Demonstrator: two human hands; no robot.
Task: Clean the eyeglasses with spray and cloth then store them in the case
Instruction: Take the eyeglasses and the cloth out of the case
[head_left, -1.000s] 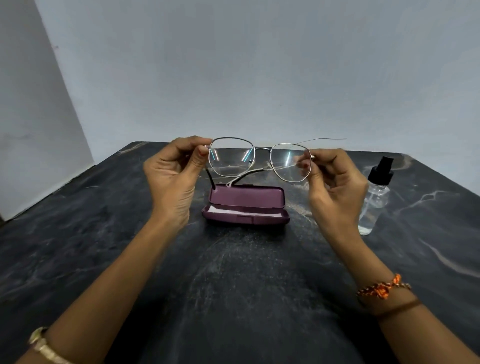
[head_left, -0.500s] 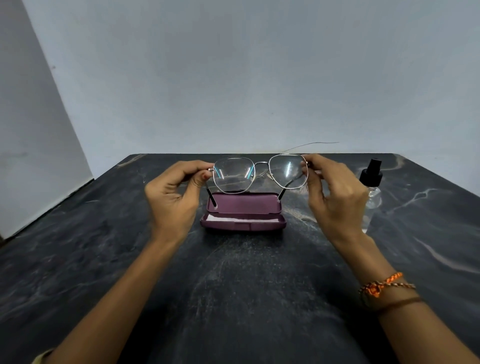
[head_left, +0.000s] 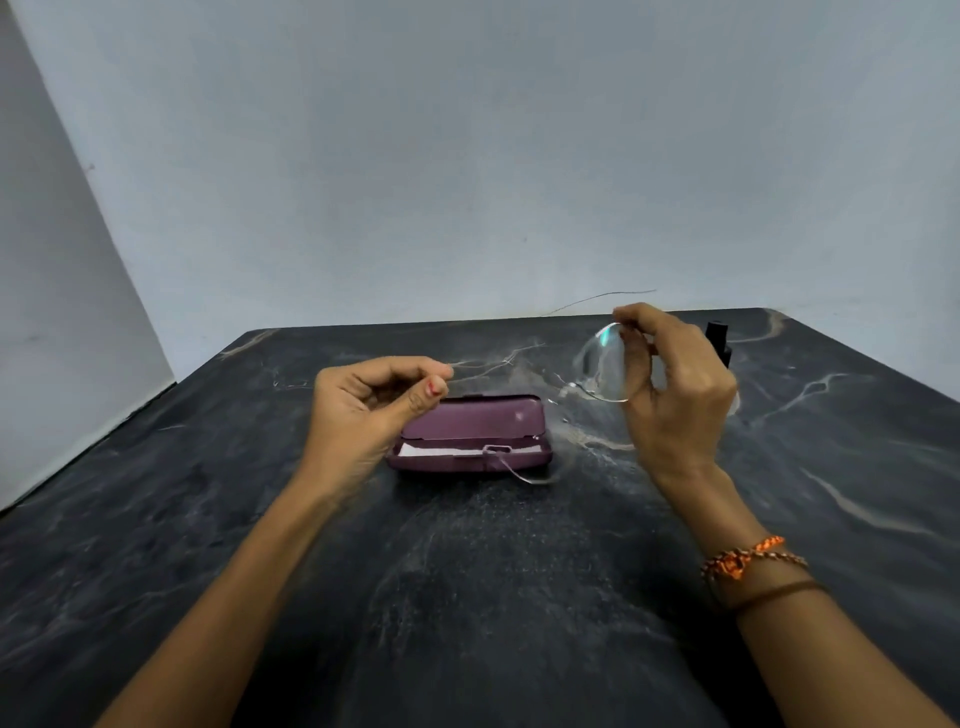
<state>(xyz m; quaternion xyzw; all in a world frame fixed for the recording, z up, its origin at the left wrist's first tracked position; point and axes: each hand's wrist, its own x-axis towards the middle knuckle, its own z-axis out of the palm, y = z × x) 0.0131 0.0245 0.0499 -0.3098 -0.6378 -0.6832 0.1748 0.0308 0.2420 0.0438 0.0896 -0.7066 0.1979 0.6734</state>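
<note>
My right hand (head_left: 675, 395) pinches the thin-rimmed eyeglasses (head_left: 602, 366) by one lens, above the table and right of the case. The glasses are motion-blurred; the other rim trails down toward the case's front right corner. My left hand (head_left: 374, 400) hovers just left of the case with thumb pressed to curled fingers, nothing visible in it. The maroon eyeglass case (head_left: 472, 423) lies open at the table's middle, a white cloth (head_left: 431, 451) inside it. Behind my right hand only the black cap of the spray bottle (head_left: 719, 338) shows.
The dark marble table (head_left: 467, 597) runs to a grey wall at the back and a pale wall on the left. A thin wire (head_left: 597, 299) sticks up near the table's far edge.
My left hand has let go of the eyeglasses and closed. My right hand swung the glasses to the right, turning them nearly edge-on. The view tilted lower.
</note>
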